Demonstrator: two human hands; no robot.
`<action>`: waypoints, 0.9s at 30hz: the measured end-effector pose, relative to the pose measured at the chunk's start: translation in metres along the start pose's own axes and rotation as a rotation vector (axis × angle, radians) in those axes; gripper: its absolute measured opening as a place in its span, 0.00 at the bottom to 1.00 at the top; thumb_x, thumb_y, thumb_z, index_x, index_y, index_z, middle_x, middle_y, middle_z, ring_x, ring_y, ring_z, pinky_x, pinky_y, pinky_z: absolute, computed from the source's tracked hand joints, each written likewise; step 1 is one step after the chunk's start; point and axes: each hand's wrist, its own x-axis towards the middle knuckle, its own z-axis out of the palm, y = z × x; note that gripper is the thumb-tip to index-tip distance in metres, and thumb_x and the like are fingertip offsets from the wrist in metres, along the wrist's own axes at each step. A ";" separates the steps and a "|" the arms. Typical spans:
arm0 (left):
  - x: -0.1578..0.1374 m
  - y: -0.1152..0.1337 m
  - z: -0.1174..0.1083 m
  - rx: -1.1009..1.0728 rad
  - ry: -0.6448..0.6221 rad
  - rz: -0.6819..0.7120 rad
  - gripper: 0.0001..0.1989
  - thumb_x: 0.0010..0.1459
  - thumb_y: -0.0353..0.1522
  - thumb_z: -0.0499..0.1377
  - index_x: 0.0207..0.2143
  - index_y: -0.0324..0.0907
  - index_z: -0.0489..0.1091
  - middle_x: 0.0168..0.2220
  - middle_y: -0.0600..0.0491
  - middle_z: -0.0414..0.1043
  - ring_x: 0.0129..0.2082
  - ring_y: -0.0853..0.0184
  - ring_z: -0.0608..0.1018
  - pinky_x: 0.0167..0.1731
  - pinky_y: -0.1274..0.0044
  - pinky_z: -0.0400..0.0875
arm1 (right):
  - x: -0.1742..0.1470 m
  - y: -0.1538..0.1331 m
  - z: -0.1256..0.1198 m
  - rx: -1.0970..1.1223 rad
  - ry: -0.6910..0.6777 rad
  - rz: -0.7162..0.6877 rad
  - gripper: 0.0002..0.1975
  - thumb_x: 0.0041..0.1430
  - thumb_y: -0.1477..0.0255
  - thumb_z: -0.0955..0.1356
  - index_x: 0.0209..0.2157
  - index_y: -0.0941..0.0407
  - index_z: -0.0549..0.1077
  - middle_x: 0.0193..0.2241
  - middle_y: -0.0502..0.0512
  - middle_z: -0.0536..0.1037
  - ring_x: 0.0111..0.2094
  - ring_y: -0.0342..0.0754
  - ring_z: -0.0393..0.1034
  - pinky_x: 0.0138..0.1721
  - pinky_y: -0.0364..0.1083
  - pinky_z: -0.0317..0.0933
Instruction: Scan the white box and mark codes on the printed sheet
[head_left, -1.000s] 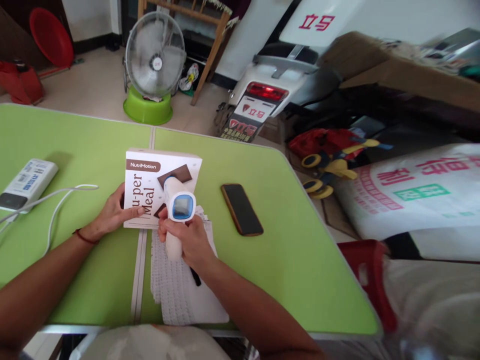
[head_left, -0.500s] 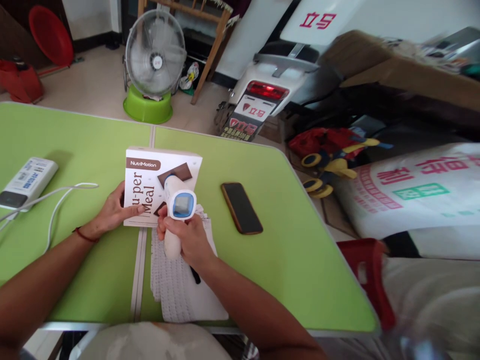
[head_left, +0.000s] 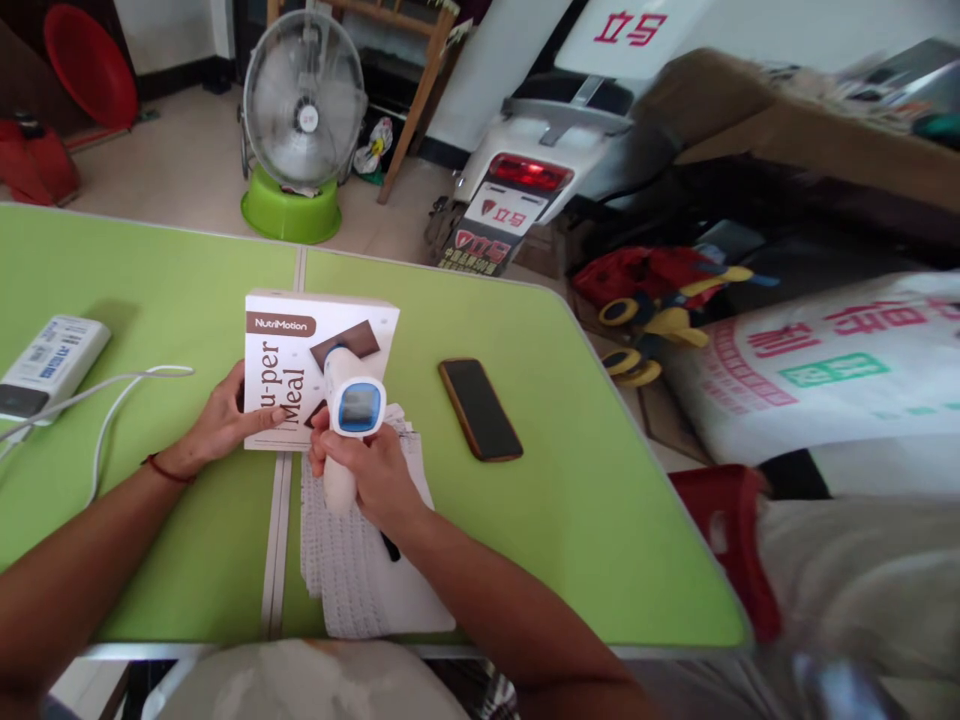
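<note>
My left hand (head_left: 229,415) grips the lower left side of a white box (head_left: 262,355) printed "NutriMotion", thumb on its front and the other fingers hidden behind. The box is tilted up, its printed face toward me. Wrapped in my right hand (head_left: 375,470) is a white infrared thermometer (head_left: 339,485) with a blue-rimmed screen, its head in front of the box and pointing at it. Whether the two touch, I cannot tell. Below them lie printed paper sheets (head_left: 337,590), with a black pen-like object (head_left: 390,546) partly hidden by my right wrist.
A phone (head_left: 480,410) lies to the right on the green table (head_left: 570,500). On the left are a white power bank (head_left: 56,360) and its white cable (head_left: 112,440). Beyond the table stand a fan (head_left: 304,100) on a green stool (head_left: 289,210) and a white scooter (head_left: 517,150).
The thermometer's screen looks darker than before. Both hands keep the same grip, and the whole view has shifted slightly.
</note>
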 end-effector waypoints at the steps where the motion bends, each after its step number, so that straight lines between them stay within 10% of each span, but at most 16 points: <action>1: 0.000 0.000 0.000 0.007 0.004 0.001 0.30 0.46 0.46 0.73 0.44 0.39 0.70 0.45 0.45 0.80 0.42 0.55 0.81 0.41 0.67 0.80 | 0.000 0.000 0.000 0.004 -0.001 -0.008 0.10 0.43 0.64 0.75 0.25 0.53 0.74 0.16 0.44 0.73 0.19 0.43 0.66 0.26 0.47 0.62; 10: 0.007 -0.007 -0.002 0.092 0.080 0.054 0.32 0.44 0.49 0.74 0.44 0.40 0.69 0.47 0.45 0.78 0.44 0.54 0.81 0.42 0.65 0.79 | -0.001 -0.010 -0.006 -0.071 -0.092 -0.032 0.14 0.48 0.59 0.75 0.29 0.53 0.73 0.20 0.44 0.73 0.22 0.43 0.68 0.29 0.47 0.65; 19: 0.015 -0.011 -0.009 0.269 0.040 0.173 0.47 0.49 0.52 0.71 0.60 0.35 0.56 0.57 0.46 0.70 0.55 0.56 0.75 0.47 0.63 0.75 | -0.032 -0.025 -0.109 -0.919 0.007 -0.068 0.14 0.47 0.65 0.75 0.36 0.55 0.76 0.31 0.52 0.77 0.32 0.47 0.71 0.32 0.46 0.65; 27: 0.017 -0.012 -0.006 0.445 0.054 0.265 0.30 0.58 0.51 0.65 0.51 0.37 0.66 0.56 0.49 0.74 0.54 0.60 0.77 0.55 0.59 0.73 | -0.027 0.012 -0.164 -1.364 0.279 -0.141 0.21 0.49 0.64 0.74 0.46 0.55 0.77 0.41 0.62 0.77 0.45 0.61 0.75 0.47 0.60 0.70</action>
